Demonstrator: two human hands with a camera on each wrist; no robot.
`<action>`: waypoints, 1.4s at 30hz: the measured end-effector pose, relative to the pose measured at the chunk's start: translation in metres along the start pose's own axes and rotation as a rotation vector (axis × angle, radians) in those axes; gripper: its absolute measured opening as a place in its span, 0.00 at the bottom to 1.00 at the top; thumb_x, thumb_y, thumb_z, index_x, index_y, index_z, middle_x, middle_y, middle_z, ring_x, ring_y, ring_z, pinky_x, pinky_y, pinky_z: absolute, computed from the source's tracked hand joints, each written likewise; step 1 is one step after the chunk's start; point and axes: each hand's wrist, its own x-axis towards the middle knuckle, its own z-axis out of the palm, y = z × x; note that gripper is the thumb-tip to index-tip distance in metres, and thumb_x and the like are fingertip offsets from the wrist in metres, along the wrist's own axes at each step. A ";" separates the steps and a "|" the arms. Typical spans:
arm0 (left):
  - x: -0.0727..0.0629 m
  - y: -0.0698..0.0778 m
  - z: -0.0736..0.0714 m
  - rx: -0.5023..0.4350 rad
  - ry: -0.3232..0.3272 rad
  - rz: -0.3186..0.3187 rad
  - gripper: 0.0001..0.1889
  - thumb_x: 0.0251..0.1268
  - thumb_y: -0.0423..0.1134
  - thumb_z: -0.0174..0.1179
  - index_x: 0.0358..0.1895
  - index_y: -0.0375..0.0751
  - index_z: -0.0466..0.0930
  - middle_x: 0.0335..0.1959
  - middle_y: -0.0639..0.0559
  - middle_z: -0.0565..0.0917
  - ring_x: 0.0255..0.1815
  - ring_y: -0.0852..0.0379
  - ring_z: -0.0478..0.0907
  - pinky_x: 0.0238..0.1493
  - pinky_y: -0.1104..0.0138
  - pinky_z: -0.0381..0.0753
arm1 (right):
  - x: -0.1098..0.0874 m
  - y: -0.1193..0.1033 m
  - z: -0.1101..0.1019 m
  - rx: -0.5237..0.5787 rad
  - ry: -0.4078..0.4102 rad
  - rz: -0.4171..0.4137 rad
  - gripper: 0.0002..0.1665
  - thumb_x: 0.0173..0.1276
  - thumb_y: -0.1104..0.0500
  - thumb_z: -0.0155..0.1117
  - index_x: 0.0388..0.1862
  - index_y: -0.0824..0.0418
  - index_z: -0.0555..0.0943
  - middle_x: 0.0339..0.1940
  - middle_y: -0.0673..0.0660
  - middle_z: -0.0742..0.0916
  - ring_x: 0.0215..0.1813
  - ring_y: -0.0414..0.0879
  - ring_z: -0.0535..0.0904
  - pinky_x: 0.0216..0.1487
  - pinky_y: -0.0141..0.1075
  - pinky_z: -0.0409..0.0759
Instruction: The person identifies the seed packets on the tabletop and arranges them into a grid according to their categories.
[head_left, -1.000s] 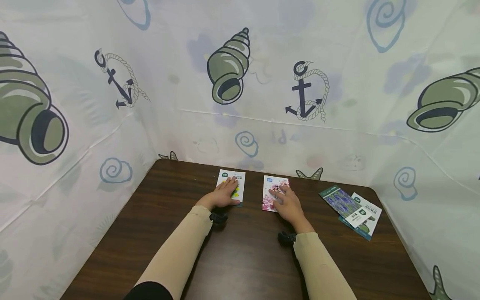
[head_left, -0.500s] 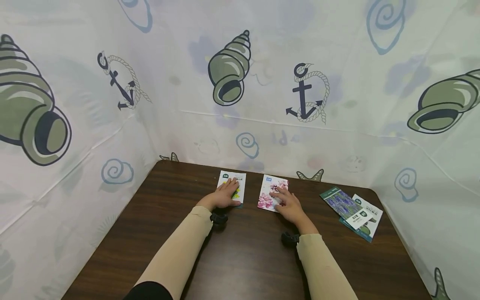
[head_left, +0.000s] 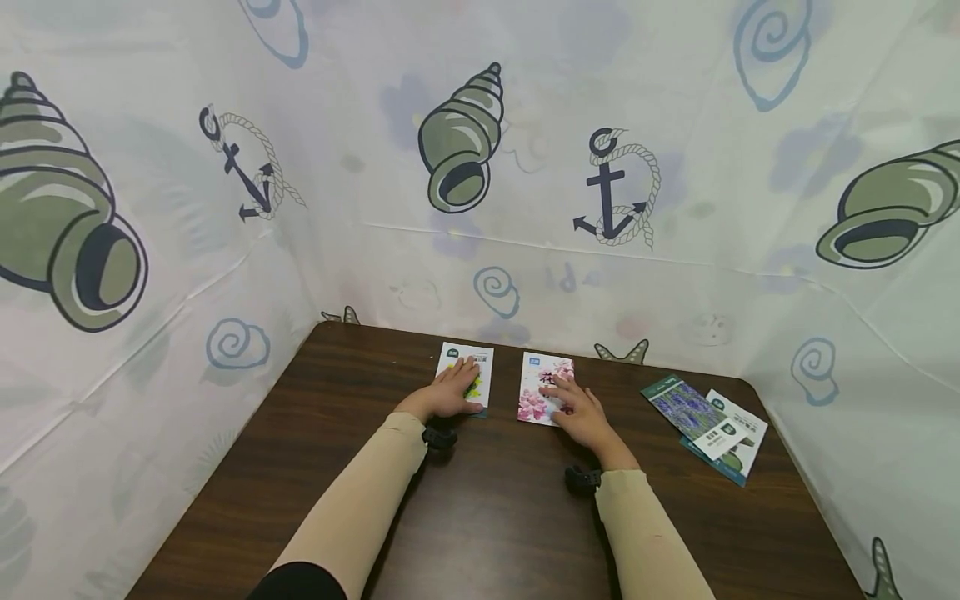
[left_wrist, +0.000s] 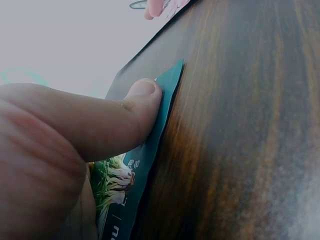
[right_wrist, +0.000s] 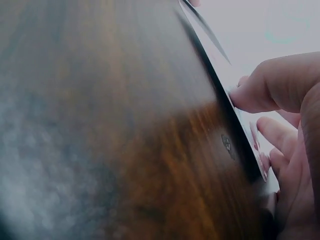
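Near the far edge of the table, my left hand (head_left: 450,392) lies flat over a white packet with a yellow-green picture (head_left: 483,367). In the left wrist view its thumb presses the packet's teal bottom strip (left_wrist: 167,90), beside a picture of leafy plants with pale roots. To the right, my right hand (head_left: 585,412) rests its spread fingers on a white packet with pink blossoms (head_left: 532,392). The right wrist view shows the thumb (right_wrist: 252,95) touching this packet's near edge. Both packets lie side by side with a narrow gap between them. The hands partly cover their fronts.
At the right end of the dark wooden table (head_left: 487,517) lie overlapping packets: one with purple flowers (head_left: 686,408) on top of a white-and-teal packet (head_left: 738,450). A patterned cloth (head_left: 540,275) hangs around the table's back and sides.
The pink-blossom packet has shifted slightly left under my right hand, tilting and then straightening a little. My left hand stays in place on its packet.
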 end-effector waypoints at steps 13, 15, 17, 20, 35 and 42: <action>0.001 0.004 -0.006 -0.009 0.008 -0.003 0.53 0.80 0.54 0.65 0.91 0.39 0.39 0.93 0.41 0.33 0.94 0.39 0.27 0.92 0.44 0.30 | 0.000 -0.002 -0.004 0.076 0.048 -0.010 0.30 0.76 0.62 0.65 0.76 0.52 0.82 0.90 0.61 0.65 0.94 0.64 0.47 0.88 0.71 0.36; 0.002 0.004 -0.006 -0.007 0.002 -0.014 0.52 0.81 0.53 0.64 0.92 0.41 0.38 0.93 0.43 0.32 0.94 0.41 0.26 0.93 0.46 0.29 | -0.002 -0.002 -0.007 0.141 0.071 -0.018 0.30 0.77 0.63 0.65 0.76 0.54 0.82 0.90 0.63 0.65 0.94 0.64 0.43 0.88 0.71 0.34; 0.004 0.003 -0.005 -0.003 0.006 -0.016 0.52 0.81 0.53 0.64 0.92 0.42 0.38 0.93 0.43 0.32 0.94 0.43 0.26 0.93 0.47 0.29 | -0.004 -0.001 -0.010 0.220 0.088 -0.014 0.30 0.78 0.63 0.66 0.77 0.54 0.81 0.91 0.62 0.63 0.94 0.63 0.40 0.89 0.69 0.31; 0.006 0.003 -0.004 -0.002 0.013 -0.015 0.53 0.80 0.54 0.65 0.92 0.42 0.39 0.93 0.44 0.33 0.94 0.43 0.26 0.93 0.47 0.29 | -0.006 0.001 -0.013 0.290 0.086 0.001 0.29 0.81 0.61 0.66 0.79 0.53 0.80 0.92 0.59 0.62 0.95 0.60 0.37 0.90 0.67 0.28; 0.007 -0.004 0.007 0.013 0.031 -0.012 0.54 0.78 0.58 0.66 0.92 0.44 0.40 0.93 0.44 0.35 0.94 0.43 0.28 0.93 0.45 0.32 | -0.020 0.018 -0.033 0.384 0.190 0.114 0.27 0.85 0.58 0.63 0.80 0.55 0.77 0.92 0.58 0.61 0.95 0.58 0.32 0.88 0.72 0.34; 0.000 0.000 0.005 0.001 0.043 -0.005 0.53 0.79 0.56 0.66 0.92 0.43 0.41 0.93 0.43 0.36 0.94 0.42 0.29 0.93 0.46 0.31 | -0.033 0.037 -0.061 0.280 0.272 0.074 0.26 0.85 0.59 0.63 0.78 0.61 0.77 0.90 0.69 0.61 0.93 0.68 0.32 0.85 0.77 0.37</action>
